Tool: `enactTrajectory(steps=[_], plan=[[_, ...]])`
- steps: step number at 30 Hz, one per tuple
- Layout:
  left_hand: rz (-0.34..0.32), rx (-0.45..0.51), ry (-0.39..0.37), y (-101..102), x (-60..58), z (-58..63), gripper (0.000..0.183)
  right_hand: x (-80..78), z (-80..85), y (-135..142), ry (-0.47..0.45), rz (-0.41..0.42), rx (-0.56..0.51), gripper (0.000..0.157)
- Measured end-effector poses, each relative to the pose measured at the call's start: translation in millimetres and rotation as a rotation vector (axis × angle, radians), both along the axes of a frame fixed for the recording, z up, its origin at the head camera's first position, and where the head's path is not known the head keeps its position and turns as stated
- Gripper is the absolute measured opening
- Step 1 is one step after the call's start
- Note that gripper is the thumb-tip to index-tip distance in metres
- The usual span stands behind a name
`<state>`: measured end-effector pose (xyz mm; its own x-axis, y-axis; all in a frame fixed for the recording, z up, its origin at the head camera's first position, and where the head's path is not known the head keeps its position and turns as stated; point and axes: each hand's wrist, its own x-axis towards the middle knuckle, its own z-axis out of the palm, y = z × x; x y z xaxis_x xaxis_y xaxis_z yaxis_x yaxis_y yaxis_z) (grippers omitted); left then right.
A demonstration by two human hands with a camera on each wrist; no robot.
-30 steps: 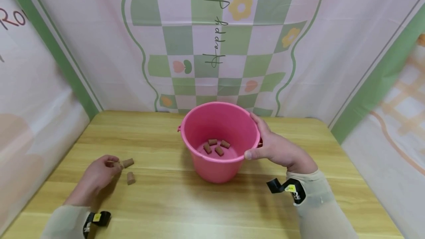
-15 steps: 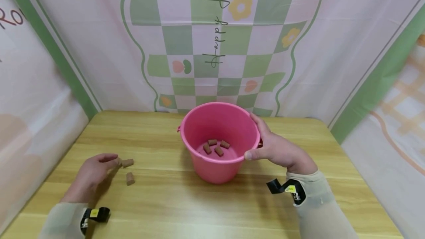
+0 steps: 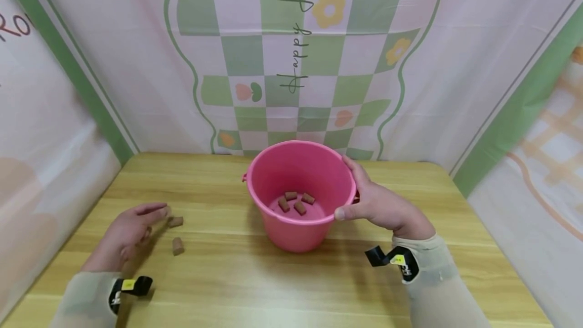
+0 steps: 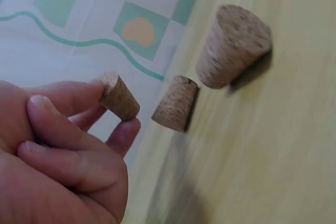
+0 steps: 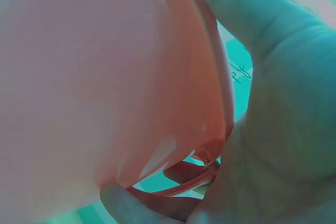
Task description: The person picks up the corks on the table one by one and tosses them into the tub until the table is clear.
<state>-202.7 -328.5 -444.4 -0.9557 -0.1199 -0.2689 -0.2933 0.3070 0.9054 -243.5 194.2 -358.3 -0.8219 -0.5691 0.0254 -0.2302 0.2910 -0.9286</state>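
My left hand (image 3: 129, 232) pinches a tapered cork stopper (image 4: 121, 97) between its fingertips, seen best in the left wrist view. Two more corks lie on the table beside it: one cork (image 3: 176, 221) just past the fingers and another cork (image 3: 178, 246) nearer the front. On the right, my right hand (image 3: 384, 201) grips the rim of a pink bucket (image 3: 296, 237), thumb at the front and fingers round the side. Several corks (image 3: 299, 208) rest on the bucket's floor. The right wrist view has the bucket wall (image 5: 105, 87) filling most of it, with part of the handle (image 5: 184, 186) below.
The wooden table (image 3: 218, 287) runs back to a printed cloth (image 3: 282, 54) with green checks. Cloth walls also stand at the left and right sides. The bucket stands near the middle of the table.
My left hand has shifted slightly forward with the cork between its fingertips, and its other fingers have curled in. The right hand and the bucket stay in place.
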Motion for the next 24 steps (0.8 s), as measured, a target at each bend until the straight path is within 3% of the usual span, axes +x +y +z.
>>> enactTrajectory(steps=[15, 24], plan=[[-0.041, 0.055, 0.088, 21, -7.4, 18.5, 0.064, 0.9, 0.1, 0, 0.012, 0.008, 0.003, 0.121], [-0.106, 0.103, 0.142, 48, -7.8, 35.9, 0.062, 0.9, 0.1, 0, 0.009, -0.005, 0.006, 0.121]])
